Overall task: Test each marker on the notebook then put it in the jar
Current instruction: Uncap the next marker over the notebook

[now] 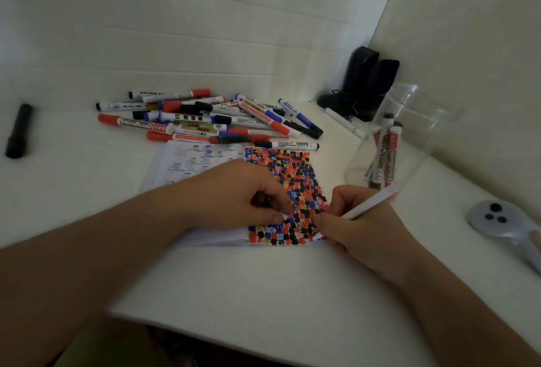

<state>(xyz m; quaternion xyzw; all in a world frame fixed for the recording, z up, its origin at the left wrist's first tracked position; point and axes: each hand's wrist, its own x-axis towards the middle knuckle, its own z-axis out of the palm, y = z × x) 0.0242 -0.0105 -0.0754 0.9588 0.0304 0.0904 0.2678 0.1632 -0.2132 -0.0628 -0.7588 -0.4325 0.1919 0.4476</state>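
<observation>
Right hand (363, 226) gripped a marker (369, 202), tip on the notebook (281, 179). Jar (409, 120) beyond it held about 3; big pile (210, 118) left. Left hand (243, 194) pinched something small, unclear.

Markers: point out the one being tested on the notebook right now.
The white marker gripped in the right hand, tip down on the notebook. The others lie in the pile or stand in the jar.
</observation>
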